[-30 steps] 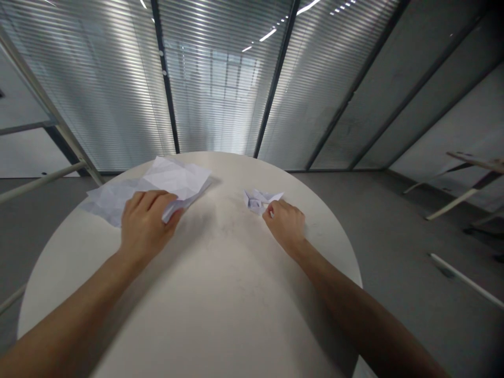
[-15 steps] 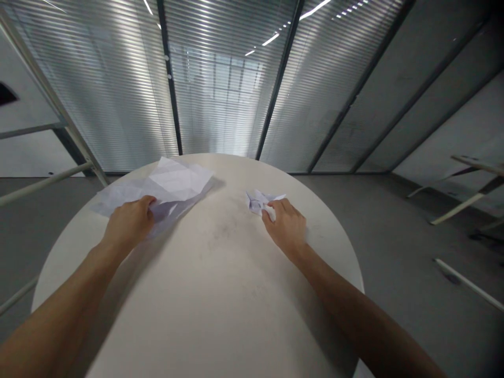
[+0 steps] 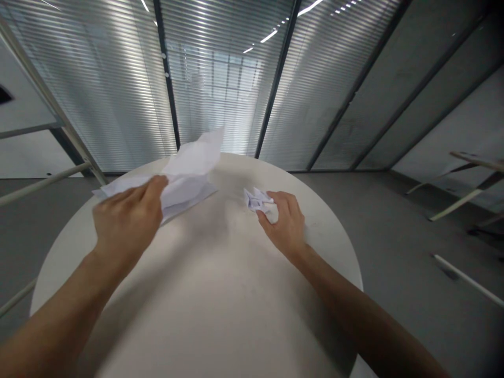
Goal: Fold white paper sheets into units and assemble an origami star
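My left hand is closed on a creased white sheet of paper, which is raised off the table with its far corner pointing up. More white paper lies under it on the left of the table, and I cannot tell how many sheets there are. On the right, my right hand rests by a small folded piece of white paper. Its thumb and forefinger are spread apart at the near end of that piece, and the other fingers are partly hidden.
The round white table fills the middle, with grey smudges on its top. Beyond it stands a glass wall with blinds. A pale metal frame is close on the left. Another table stands far right.
My left hand has risen toward me, lifting the sheet so its far corner stands higher. My right hand stays in place, while its thumb and forefinger have parted at the folded paper.
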### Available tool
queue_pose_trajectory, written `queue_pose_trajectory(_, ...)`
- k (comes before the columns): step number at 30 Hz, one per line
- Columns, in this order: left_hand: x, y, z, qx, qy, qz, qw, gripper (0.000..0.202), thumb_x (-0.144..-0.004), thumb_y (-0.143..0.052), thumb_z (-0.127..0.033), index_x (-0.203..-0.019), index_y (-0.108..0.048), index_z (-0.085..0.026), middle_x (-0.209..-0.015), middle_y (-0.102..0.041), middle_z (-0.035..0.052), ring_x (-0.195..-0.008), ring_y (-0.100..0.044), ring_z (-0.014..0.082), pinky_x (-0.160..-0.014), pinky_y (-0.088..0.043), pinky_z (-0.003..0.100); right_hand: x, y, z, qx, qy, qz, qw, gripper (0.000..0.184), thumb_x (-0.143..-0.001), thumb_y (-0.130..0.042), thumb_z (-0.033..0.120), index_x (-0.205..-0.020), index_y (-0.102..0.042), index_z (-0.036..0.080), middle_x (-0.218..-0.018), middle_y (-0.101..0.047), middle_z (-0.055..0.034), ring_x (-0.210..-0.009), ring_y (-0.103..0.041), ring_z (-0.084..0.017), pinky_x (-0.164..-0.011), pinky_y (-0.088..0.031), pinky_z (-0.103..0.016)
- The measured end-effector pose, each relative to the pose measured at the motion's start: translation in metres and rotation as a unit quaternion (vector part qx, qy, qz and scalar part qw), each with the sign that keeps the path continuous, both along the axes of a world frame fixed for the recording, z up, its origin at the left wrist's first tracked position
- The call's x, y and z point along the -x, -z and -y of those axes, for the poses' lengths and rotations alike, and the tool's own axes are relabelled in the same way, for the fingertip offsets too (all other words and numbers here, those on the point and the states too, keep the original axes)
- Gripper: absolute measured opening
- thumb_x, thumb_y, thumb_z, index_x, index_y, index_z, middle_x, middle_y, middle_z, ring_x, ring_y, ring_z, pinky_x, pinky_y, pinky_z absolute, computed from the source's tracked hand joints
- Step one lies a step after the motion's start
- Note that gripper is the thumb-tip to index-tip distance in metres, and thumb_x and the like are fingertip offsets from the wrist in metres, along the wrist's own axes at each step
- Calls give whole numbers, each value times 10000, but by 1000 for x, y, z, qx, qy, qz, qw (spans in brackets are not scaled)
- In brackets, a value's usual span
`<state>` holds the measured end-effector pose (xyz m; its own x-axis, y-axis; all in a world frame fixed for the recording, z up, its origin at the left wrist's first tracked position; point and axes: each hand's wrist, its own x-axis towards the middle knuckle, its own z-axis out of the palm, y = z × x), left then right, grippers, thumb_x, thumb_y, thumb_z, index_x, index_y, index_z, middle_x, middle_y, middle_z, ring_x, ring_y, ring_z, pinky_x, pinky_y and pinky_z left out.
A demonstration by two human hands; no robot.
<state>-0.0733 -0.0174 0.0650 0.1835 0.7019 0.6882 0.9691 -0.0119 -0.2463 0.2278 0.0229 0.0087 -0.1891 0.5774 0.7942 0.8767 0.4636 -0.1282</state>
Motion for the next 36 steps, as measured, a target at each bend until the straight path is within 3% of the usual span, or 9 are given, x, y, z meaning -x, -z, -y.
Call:
queue_pose_trajectory(6,-80,18,53,27,205,-106,973,418,-859,-334,-22,-1208,-547,-110,-1054,-688,162,-525,-617,163,-438,-445,278,2,-18,16,-13,-183,128,975,614,-812,-618,431,-1347,-380,246,-1423,-371,-136,-1321,-331,-310,-1031,-330,-515)
queue_pose_trajectory(10,-106,31,79,114,302,-82,943,404,-874,-369,-79,-1263,-474,-48,-1123,-640,234,-563,-644,180,-431,-492,282,2,-13,22,70,-296,187,934,368,-876,-551,313,-1238,-528,250,-1270,-573,-73,-1254,-437,-247,-1070,-279,-497)
queue_pose_trajectory(12,-101,28,79,179,385,-25,905,425,-903,-400,-182,-1315,-418,-81,-1182,-619,201,-614,-659,182,-487,-534,309,3,-6,24,92,-356,177,913,227,-890,-518,236,-1091,-621,258,-1121,-664,-30,-1147,-536,-199,-1061,-301,-467)
queue_pose_trajectory(16,-63,17,51,281,543,126,781,517,-904,-444,-470,-1333,-401,-184,-1183,-633,105,-944,-653,214,-780,-555,355,2,5,32,121,-413,107,896,211,-852,-524,112,-945,-669,234,-953,-716,-11,-1010,-621,-145,-1017,-374,-397)
queue_pose_trajectory(19,-32,24,17,294,518,169,785,434,-931,-416,-406,-1316,-447,-207,-1266,-586,94,-1136,-565,226,-959,-467,401,-4,14,37,186,-433,81,878,224,-833,-543,87,-925,-687,233,-939,-722,-18,-1072,-604,-152,-1023,-378,-394)
queue_pose_trajectory(23,-12,53,-9,383,470,124,785,473,-921,-422,-435,-1352,-437,-242,-1404,-462,70,-1331,-366,261,-1082,-327,457,-15,29,39,286,-438,69,850,176,-832,-580,156,-935,-696,238,-1004,-714,-35,-1130,-579,-169,-1052,-352,-421)
queue_pose_trajectory(25,-10,62,-10,433,463,96,767,490,-916,-427,-454,-1366,-423,-259,-1423,-437,50,-1365,-303,255,-1114,-270,459,-20,32,39,323,-426,73,842,189,-831,-597,226,-1002,-679,239,-1097,-687,-52,-1151,-566,-173,-1062,-345,-415)
queue_pose_trajectory(30,-7,61,-3,491,452,74,741,573,-900,-434,-508,-1412,-349,-267,-1493,-309,39,-1404,-196,252,-1146,-172,476,-24,27,41,371,-373,152,837,593,-829,-585,383,-1370,-420,204,-1414,-442,-103,-1326,-374,-208,-1106,-278,-426)
queue_pose_trajectory(36,10,64,1,508,442,202,711,637,-890,-229,-651,-1352,-456,-275,-1418,-443,72,-1361,-307,280,-1106,-246,500,-29,30,41,373,-335,104,859,416,-864,-513,334,-1265,-530,224,-1312,-558,-82,-1232,-489,-215,-1034,-374,-422)
